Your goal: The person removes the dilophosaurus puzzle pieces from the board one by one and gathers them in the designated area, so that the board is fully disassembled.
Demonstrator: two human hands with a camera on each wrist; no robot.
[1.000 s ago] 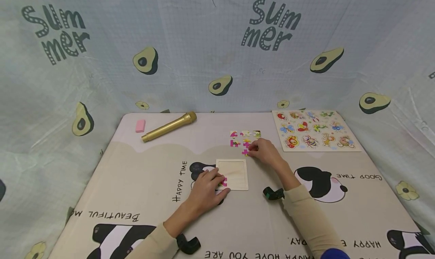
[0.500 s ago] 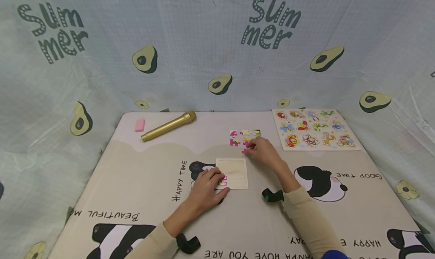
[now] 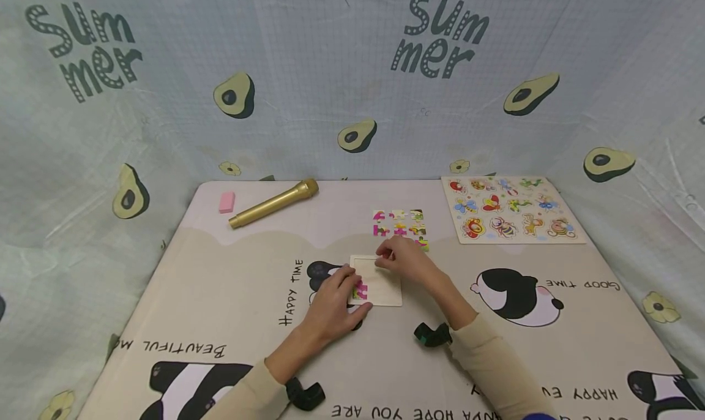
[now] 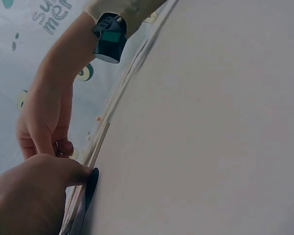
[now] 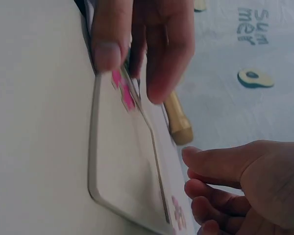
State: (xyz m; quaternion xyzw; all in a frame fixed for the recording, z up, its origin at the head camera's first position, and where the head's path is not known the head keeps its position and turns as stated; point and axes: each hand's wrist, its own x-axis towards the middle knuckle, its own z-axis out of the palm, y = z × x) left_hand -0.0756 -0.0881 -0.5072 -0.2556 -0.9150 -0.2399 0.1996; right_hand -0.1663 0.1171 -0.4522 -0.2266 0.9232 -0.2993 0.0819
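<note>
A shallow wooden puzzle tray [image 3: 384,290] lies on the table, with a pink and green jigsaw piece [image 3: 360,292] in its near left corner. My left hand [image 3: 329,299] holds the tray at its left side, thumb by the near edge; the right wrist view shows its thumb [image 5: 110,44] against the frame. Above the tray's far right part, my right hand [image 3: 410,262] has thumb and fingertips pinched together on a jigsaw piece, which the fingers hide. Just beyond it lie several loose jigsaw pieces [image 3: 399,229] in rows, partly covered by that hand.
A gold microphone [image 3: 273,204] and a pink block [image 3: 227,202] lie at the back left. At the back right is a board with insect pictures [image 3: 509,215]. A hanging cloth with avocado prints [image 3: 357,136] stands behind the table's far edge.
My right hand has moved from the loose pieces toward me and left, over the tray, uncovering pieces on the right of the rows. The left hand has stayed on the tray.
</note>
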